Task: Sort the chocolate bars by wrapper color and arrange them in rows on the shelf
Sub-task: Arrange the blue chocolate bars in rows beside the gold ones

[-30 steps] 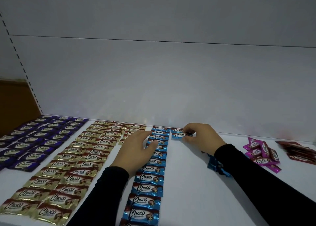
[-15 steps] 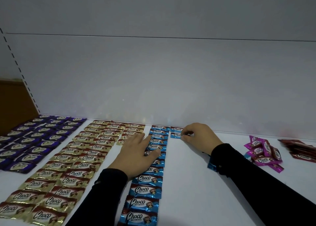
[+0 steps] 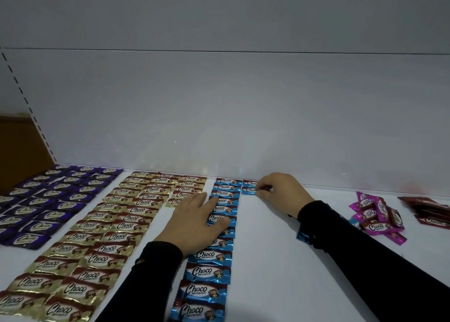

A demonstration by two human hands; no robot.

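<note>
- The right hand (image 3: pixel 280 194), right of the middle, pinches a blue chocolate bar (image 3: pixel 248 190) with its fingertips, flat on the white shelf (image 3: pixel 267 273).
- That bar sits just below another blue one by the back wall.
- The left hand (image 3: pixel 194 222) lies flat, fingers straight, on the long blue row (image 3: pixel 211 265) in the middle.
- Gold bars (image 3: pixel 102 236) and purple bars (image 3: pixel 48 200) fill the left side.
- A pink pile (image 3: pixel 376 218) and a dark red pile (image 3: pixel 428 209) wait at the right.

The person wore long black fabric sleeves (image 3: pixel 365 256) reaching both wrists; the bare left hand (image 3: pixel 194 222) and right hand (image 3: pixel 280 192) showed no rings.
</note>
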